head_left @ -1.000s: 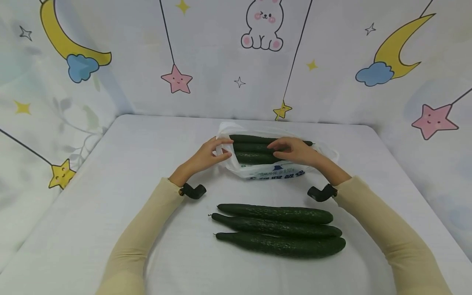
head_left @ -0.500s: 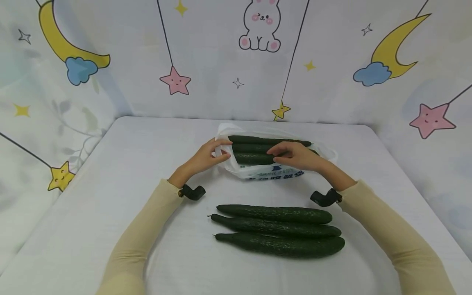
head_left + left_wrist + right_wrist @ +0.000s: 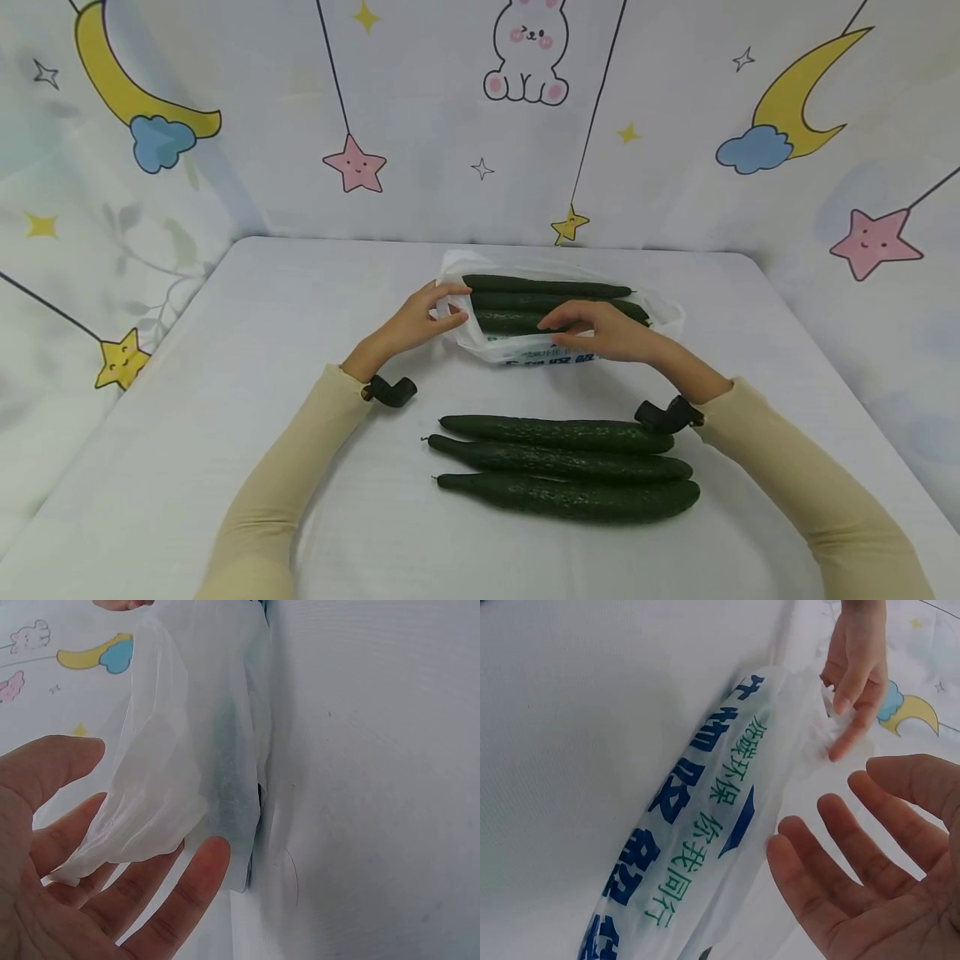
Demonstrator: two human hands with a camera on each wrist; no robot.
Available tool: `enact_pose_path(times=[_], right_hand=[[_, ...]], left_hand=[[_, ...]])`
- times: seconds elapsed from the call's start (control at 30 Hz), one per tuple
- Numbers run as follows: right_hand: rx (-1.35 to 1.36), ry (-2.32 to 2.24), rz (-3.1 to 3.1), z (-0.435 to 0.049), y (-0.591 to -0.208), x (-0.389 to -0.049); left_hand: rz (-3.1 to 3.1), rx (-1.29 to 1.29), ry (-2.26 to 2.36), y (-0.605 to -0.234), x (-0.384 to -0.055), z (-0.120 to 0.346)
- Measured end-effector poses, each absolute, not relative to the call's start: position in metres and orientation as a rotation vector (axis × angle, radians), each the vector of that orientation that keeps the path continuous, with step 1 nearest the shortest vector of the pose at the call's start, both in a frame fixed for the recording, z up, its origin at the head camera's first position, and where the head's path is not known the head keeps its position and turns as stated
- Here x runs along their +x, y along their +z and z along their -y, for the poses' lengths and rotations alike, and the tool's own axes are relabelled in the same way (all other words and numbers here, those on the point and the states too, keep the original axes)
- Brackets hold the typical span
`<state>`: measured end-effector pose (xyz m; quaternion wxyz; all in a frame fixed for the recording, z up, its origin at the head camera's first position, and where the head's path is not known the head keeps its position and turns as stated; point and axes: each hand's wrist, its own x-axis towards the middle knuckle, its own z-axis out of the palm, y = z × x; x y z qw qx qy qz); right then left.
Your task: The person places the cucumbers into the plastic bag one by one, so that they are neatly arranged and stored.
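A white plastic bag point(image 3: 480, 346) with blue and green print lies at the back of the table, holding 3 cucumbers point(image 3: 510, 322) side by side. At its left end is my left hand point(image 3: 412, 321); in the left wrist view the thumb stands apart from the fingers point(image 3: 180, 900), and the bag's film lies against them. My right hand point(image 3: 611, 332) hovers over the bag's front edge, fingers relaxed and holding nothing. In the right wrist view its fingertips come close to the printed side; contact is hard to tell. Nearer me lie 3 more cucumbers point(image 3: 562, 462) in a row.
A white cloth covers the table point(image 3: 360, 517). Behind it stands a backdrop point(image 3: 420, 100) printed with moons, stars and a rabbit. Each wrist carries a small black camera mount point(image 3: 392, 391).
My right hand has drawn back slightly toward me, from over the cucumbers in the bag to the bag's front edge. The left hand has stayed in place.
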<state>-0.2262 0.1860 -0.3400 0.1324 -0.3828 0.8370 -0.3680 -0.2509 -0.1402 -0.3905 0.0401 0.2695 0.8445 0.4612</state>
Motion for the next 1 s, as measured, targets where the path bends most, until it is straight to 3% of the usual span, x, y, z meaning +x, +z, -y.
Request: enact_pose_path(times=[1.0], right_hand=[[-1.202, -0.777, -2.195, -0.182, -0.336, -0.2]], left_hand=[[-2.576, 0.832, 1.399, -0.393, -0.251, 0.14]])
